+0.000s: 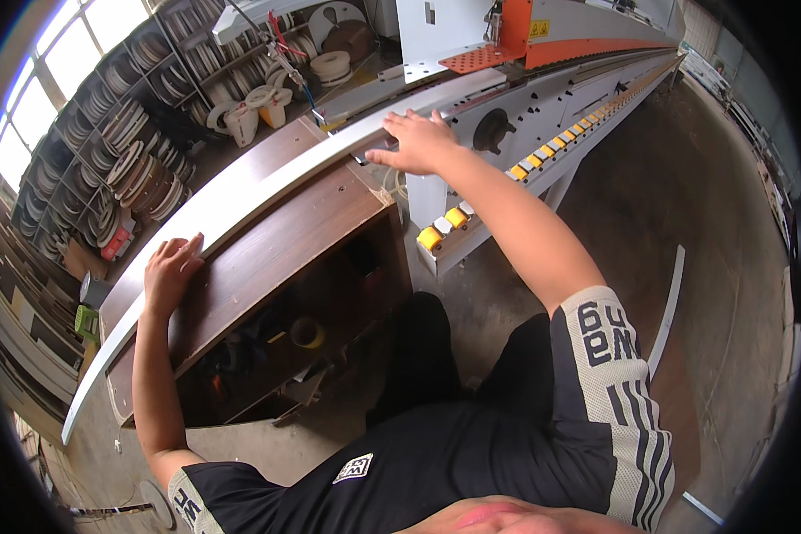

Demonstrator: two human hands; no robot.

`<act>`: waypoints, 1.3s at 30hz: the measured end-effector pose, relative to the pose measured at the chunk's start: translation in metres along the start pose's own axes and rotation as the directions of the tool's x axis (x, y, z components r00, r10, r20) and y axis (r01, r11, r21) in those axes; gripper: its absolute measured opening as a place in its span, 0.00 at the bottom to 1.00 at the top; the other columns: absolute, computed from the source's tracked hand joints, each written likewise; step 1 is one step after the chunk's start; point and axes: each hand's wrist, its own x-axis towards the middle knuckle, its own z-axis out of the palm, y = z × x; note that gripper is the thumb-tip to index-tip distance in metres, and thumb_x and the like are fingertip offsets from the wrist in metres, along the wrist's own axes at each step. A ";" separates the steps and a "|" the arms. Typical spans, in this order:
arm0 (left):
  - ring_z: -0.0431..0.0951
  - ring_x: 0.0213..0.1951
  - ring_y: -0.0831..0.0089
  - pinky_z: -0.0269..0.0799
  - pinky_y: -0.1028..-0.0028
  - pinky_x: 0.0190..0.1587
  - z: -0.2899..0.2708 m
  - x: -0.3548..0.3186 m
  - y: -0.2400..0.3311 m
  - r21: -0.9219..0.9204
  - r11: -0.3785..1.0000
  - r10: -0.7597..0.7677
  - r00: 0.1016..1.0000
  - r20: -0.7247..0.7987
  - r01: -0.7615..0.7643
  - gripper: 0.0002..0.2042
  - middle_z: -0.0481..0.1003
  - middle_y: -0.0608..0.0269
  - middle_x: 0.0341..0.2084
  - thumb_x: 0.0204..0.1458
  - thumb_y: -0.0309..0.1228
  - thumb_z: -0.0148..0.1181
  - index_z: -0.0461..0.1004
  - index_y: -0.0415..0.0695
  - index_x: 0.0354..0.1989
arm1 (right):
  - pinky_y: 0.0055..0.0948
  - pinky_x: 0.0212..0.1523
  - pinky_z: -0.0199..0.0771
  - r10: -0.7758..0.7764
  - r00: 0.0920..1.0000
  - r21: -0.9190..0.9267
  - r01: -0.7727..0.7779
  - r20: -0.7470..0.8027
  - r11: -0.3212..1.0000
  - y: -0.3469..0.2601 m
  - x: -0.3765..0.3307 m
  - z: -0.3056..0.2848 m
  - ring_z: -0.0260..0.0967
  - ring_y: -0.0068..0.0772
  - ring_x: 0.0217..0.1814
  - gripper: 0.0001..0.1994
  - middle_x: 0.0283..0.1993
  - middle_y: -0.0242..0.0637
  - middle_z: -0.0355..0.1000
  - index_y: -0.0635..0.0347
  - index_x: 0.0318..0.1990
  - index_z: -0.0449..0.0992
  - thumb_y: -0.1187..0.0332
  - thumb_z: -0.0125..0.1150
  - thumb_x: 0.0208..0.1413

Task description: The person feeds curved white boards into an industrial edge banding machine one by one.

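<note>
A long, narrow white strip of board (280,181) lies along a brown wooden cabinet top (303,214) and reaches toward the machine on the right. My left hand (171,270) rests on the strip toward its near left end, with its fingers laid over it. Farther along, my right hand (421,142) lies on the strip close to the machine, fingers spread on top and thumb by the near edge. The strip's left end juts out past the cabinet. What touches the strip's underside is hidden.
A long white and orange machine (587,40) stands ahead, with a rail of yellow and white rollers (552,147). Shelves of edge-banding rolls (138,116) fill the far left. Tools lie inside the cabinet's open front. A pale strip (667,311) lies on the floor at right.
</note>
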 end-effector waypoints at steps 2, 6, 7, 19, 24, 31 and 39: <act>0.81 0.53 0.60 0.78 0.61 0.57 0.007 0.007 -0.004 0.013 0.999 -0.043 0.999 0.015 0.042 0.23 0.82 0.64 0.50 0.62 0.36 0.71 0.81 0.60 0.67 | 0.61 0.88 0.36 0.033 0.999 0.004 -0.033 0.034 0.999 0.001 0.019 0.002 0.43 0.45 0.91 0.54 0.89 0.34 0.50 0.53 0.84 0.58 0.19 0.45 0.64; 0.79 0.56 0.58 0.77 0.60 0.58 0.012 0.016 -0.006 -0.015 0.990 -0.143 0.989 0.035 0.144 0.22 0.82 0.61 0.53 0.66 0.35 0.66 0.80 0.59 0.68 | 0.58 0.88 0.38 0.000 0.998 0.035 -0.002 0.059 0.999 -0.006 0.042 0.005 0.41 0.54 0.91 0.58 0.89 0.43 0.47 0.59 0.84 0.55 0.17 0.43 0.62; 0.79 0.55 0.57 0.77 0.60 0.59 0.013 0.019 -0.008 -0.019 0.989 -0.144 0.989 0.030 0.145 0.21 0.82 0.60 0.53 0.66 0.35 0.66 0.81 0.58 0.68 | 0.57 0.88 0.38 -0.013 0.998 0.040 0.011 0.057 0.999 -0.005 0.047 0.007 0.40 0.56 0.91 0.59 0.89 0.45 0.46 0.61 0.84 0.54 0.17 0.42 0.62; 0.80 0.56 0.55 0.75 0.60 0.60 0.023 0.042 0.007 -0.049 0.988 -0.143 0.989 0.018 0.144 0.20 0.82 0.58 0.52 0.67 0.34 0.65 0.81 0.57 0.67 | 0.51 0.87 0.45 0.024 0.997 -0.095 -0.017 0.077 0.995 0.004 0.061 0.009 0.40 0.65 0.90 0.70 0.88 0.59 0.45 0.73 0.82 0.52 0.10 0.41 0.54; 0.81 0.56 0.58 0.77 0.61 0.58 0.032 0.072 0.038 -0.024 0.982 -0.188 0.982 0.032 0.188 0.20 0.83 0.61 0.51 0.68 0.40 0.64 0.82 0.60 0.67 | 0.48 0.88 0.43 0.086 0.992 -0.014 -0.085 0.097 0.996 0.043 0.072 0.001 0.37 0.59 0.91 0.71 0.89 0.56 0.41 0.72 0.83 0.49 0.11 0.47 0.52; 0.82 0.55 0.62 0.78 0.61 0.54 0.043 0.134 0.083 -0.022 0.984 -0.177 0.982 0.063 0.179 0.20 0.84 0.65 0.49 0.69 0.49 0.62 0.82 0.65 0.67 | 0.49 0.86 0.49 0.196 0.973 0.120 -0.182 -0.118 0.976 0.115 0.072 0.019 0.43 0.57 0.90 0.65 0.88 0.53 0.47 0.63 0.83 0.54 0.13 0.49 0.54; 0.80 0.58 0.61 0.77 0.59 0.56 0.049 0.193 0.128 -0.029 0.986 -0.159 0.977 0.142 0.165 0.22 0.83 0.63 0.51 0.70 0.53 0.59 0.82 0.64 0.68 | 0.45 0.83 0.58 0.016 0.984 0.033 -0.010 -0.177 0.999 0.067 0.054 0.011 0.58 0.52 0.84 0.52 0.83 0.41 0.61 0.59 0.78 0.68 0.22 0.55 0.61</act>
